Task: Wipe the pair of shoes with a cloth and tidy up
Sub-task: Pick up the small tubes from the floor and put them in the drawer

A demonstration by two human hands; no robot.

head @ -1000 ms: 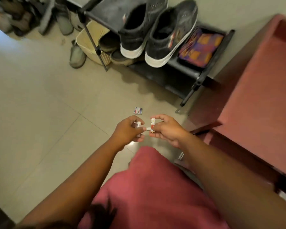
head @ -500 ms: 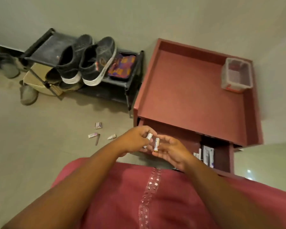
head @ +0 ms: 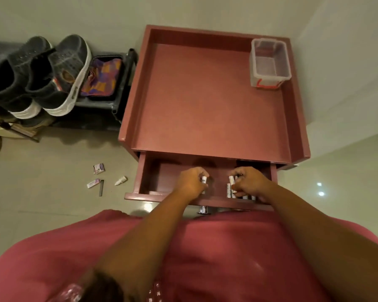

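— Fingers (head: 200,178) of the left hand (head: 191,183) are curling tight around a small white cylinder (head: 204,179), smooth like a battery, with dark print I cannot read. Are you seeing the other side?

— Yes. The right hand (head: 248,182) is pinching a second white cylinder (head: 231,180) between thumb and fingertips, closed on it too. Both hands are hanging over the open drawer (head: 159,177), a shallow reddish painted box with a flat floor.

— What is lying in it?

— More white cylinders (head: 228,190) are sitting in a row under the right hand, partly hidden by it. A shiny metal knob (head: 203,209) is poking out below the drawer's front, at six o'clock from the hands.

— And farther out?

— At nine o'clock small scraps (head: 99,168) and a pale cap-shaped piece (head: 121,180) are lying on the glossy tiled floor (head: 42,182). At twelve o'clock the cabinet top (head: 205,94) is spreading out like a matte red tray with raised rims; a clear plastic tub (head: 268,64), square and red-trimmed, is standing in its far right corner.

— The shoes?

— The pair of shoes (head: 39,77), dark knitted uppers on thick white rubber soles, is resting at ten o'clock on a black rack (head: 122,83), side by side and touching. A patterned cloth (head: 102,77), orange and purple, is lying folded just beside them in a dark tray.
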